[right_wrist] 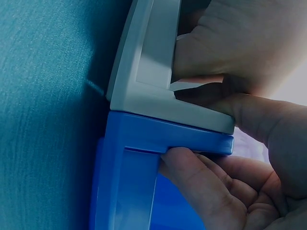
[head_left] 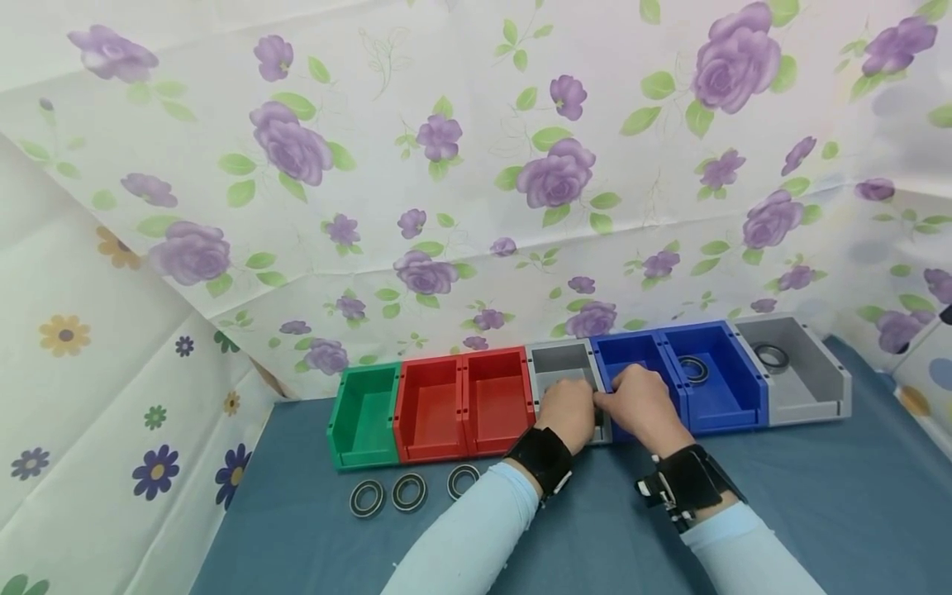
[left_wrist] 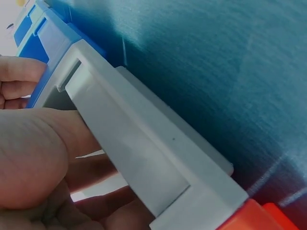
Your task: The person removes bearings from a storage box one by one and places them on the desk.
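Note:
My left hand (head_left: 568, 409) reaches down into the middle grey bin (left_wrist: 129, 139), with thumb and fingers behind its front wall. The fingertips are hidden there, and I cannot tell whether they hold anything. My right hand (head_left: 645, 405) grips the side walls where this grey bin meets the blue bin (right_wrist: 134, 134) beside it. Its thumb lies on the grey side and its curled fingers reach into the blue side. Both hands are close together, the right one just right of the left.
A green bin (head_left: 364, 417), two red bins (head_left: 431, 413), another blue bin (head_left: 717, 388) and a right-end grey bin (head_left: 811, 380) complete the row. Ball bearings lie in that blue bin (head_left: 693, 369) and end grey bin (head_left: 771, 357). Three more bearings (head_left: 409, 492) lie on the blue cloth.

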Motion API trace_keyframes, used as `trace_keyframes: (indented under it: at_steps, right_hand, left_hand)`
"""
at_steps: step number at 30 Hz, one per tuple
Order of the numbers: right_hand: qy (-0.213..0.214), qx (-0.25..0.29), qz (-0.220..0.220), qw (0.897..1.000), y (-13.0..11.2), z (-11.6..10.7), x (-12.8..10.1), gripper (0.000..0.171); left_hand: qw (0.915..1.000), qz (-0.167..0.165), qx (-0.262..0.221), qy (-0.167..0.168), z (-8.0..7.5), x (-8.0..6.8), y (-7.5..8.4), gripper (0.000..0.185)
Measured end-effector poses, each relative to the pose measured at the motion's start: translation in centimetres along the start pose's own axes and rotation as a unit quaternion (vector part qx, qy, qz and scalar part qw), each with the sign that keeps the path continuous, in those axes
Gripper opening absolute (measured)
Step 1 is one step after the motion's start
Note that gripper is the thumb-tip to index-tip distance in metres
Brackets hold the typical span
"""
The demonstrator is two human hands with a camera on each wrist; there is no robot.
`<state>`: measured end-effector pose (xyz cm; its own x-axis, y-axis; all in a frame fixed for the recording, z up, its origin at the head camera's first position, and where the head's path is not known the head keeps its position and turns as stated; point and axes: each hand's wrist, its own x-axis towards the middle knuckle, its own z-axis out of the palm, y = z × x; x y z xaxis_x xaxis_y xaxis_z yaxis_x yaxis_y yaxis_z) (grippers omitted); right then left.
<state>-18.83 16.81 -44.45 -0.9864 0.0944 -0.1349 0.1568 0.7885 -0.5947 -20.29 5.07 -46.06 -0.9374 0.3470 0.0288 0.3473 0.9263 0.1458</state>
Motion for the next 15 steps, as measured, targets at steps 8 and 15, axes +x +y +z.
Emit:
trace_keyframes:
  at_steps: [8, 15]
  right_hand:
    - [0.002, 0.004, 0.001, 1.0, -0.05, 0.01, -0.04, 0.05]
    - [0.002, -0.001, 0.003, 1.0, -0.09, -0.05, -0.06, 0.051]
  left_hand:
    - [0.9995, 0.007, 0.029, 0.01, 0.13, -0.14, -0.02, 0.013]
    - [0.9977, 0.023, 0.057, 0.03, 0.01, -0.38, -0.09, 0.014]
